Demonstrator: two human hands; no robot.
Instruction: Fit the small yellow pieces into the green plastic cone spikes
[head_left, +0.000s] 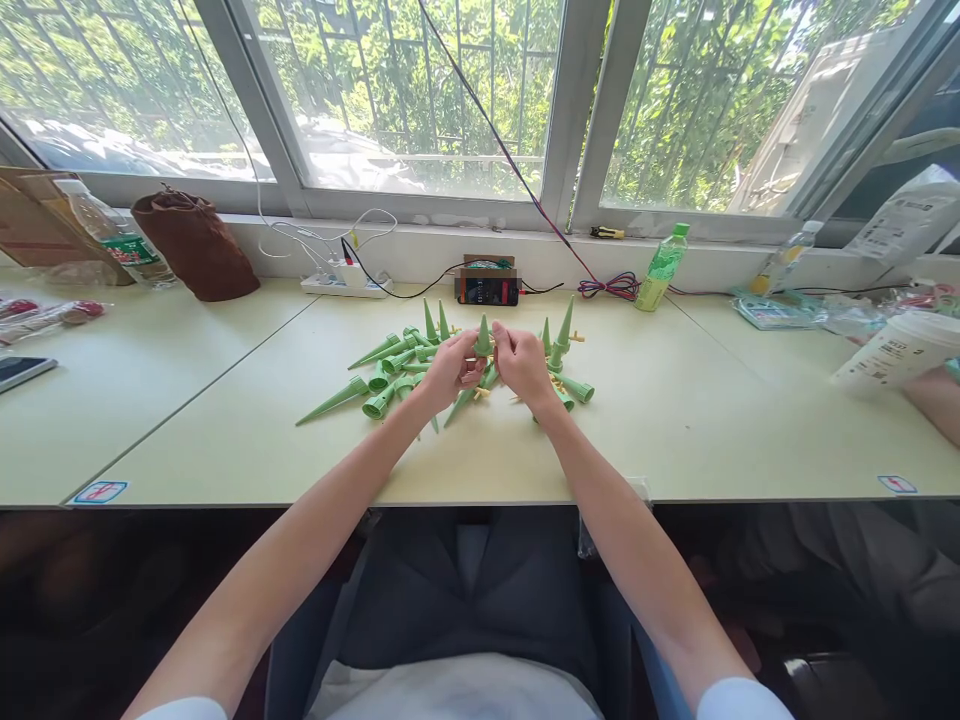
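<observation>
Two bare hands are held together above a pale worktop [675, 420], each grip closed on one small green cone [484, 338] pinched upright between the left hand [450, 372] and the right hand [521, 365]. A scattered pile of green cones [390, 375] is spread on the worktop just beneath and beside them. A green bottle [663, 267] stands near the window sill.

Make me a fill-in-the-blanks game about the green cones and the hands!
1. Both hands, the left hand and right hand, hold one green ____ with its tip pointing up.
2. The other cones lie on the ____.
3. The green bottle stands to the ____ of the pile.
4. Behind the table is a big ____.

Missing words: cone; table; right; window
</observation>
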